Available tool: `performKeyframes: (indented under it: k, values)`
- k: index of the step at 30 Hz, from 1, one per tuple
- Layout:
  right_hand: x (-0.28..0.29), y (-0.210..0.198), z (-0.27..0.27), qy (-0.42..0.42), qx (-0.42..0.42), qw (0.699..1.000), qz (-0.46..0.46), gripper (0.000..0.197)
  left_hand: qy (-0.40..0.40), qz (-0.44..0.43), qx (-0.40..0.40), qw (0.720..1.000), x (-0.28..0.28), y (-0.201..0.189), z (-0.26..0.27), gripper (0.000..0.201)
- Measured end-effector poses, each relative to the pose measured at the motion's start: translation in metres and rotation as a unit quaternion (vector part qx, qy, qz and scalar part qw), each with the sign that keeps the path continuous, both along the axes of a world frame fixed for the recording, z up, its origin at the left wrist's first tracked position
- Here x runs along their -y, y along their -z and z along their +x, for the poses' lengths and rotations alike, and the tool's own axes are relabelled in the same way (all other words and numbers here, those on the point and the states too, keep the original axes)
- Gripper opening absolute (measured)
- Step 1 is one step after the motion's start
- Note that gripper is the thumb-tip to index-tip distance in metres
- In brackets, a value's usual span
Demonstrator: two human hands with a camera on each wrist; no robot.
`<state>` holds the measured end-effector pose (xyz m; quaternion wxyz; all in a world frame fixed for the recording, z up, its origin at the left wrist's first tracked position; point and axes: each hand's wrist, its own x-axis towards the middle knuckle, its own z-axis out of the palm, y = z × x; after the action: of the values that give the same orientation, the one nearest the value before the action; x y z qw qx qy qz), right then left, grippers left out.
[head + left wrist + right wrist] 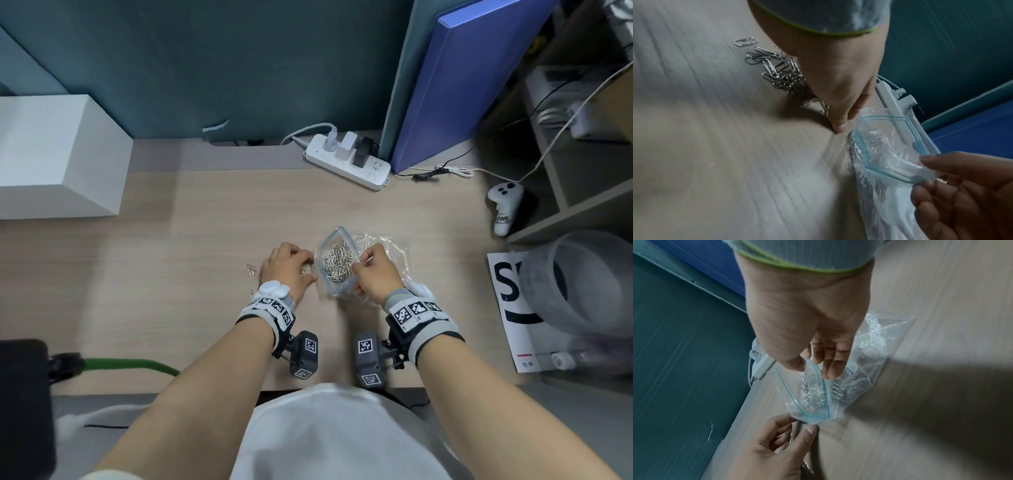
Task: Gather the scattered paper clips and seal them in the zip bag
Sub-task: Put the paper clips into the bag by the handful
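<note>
An open clear zip bag (337,236) with a blue-green zip line lies on the wooden desk (205,240). A heap of silver paper clips (337,262) is inside it. My right hand (359,263) pinches the bag's rim (819,369) between thumb and fingers and holds the mouth open. My left hand (308,267) is cupped on the desk at the mouth's left corner, its fingers (812,430) curled round loose clips (774,69). More loose clips (251,270) lie just left of that hand. The bag's mouth (890,146) gapes beside my left fingertips (838,126).
Crumpled clear plastic (390,246) lies under and right of the bag. A white power strip (346,159) sits at the back, a white box (58,154) at the left, and a blue folder (462,78), a white controller (505,205) and a printed sheet (507,291) at the right.
</note>
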<state>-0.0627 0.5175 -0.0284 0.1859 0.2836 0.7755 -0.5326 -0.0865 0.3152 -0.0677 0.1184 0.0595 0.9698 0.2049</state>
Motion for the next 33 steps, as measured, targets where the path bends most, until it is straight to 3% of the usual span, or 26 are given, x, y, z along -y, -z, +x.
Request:
performKeyframes:
  k: [5,13,17,19,23,29,33]
  values:
    - [0.001,0.002,0.0,-0.008,0.002,1.0,0.012,0.02,-0.007,0.018,0.003,1.0,0.004,0.007,-0.003,0.013]
    - [0.007,0.005,-0.001,-0.015,0.008,1.0,0.004,0.02,-0.003,-0.012,0.012,1.0,0.042,0.001,0.003,0.006]
    - [0.013,0.005,-0.001,-0.026,0.008,1.0,-0.001,0.018,-0.006,-0.037,-0.001,0.999,0.034,-0.008,0.011,0.037]
    - [0.015,0.005,-0.001,-0.027,0.008,1.0,0.0,0.019,-0.009,-0.059,-0.018,0.998,0.025,-0.008,0.012,0.043]
    - [0.015,0.004,0.001,-0.027,0.009,1.0,0.011,0.022,-0.03,-0.077,-0.023,0.996,0.017,-0.005,0.011,0.037]
    - [0.015,0.002,0.001,-0.031,0.013,0.999,0.016,0.018,-0.037,-0.033,0.001,0.999,0.042,-0.01,0.009,0.018]
    - [0.02,0.002,-0.001,-0.043,0.008,0.999,0.026,0.016,0.039,-0.034,0.054,0.997,0.058,-0.019,0.01,0.04]
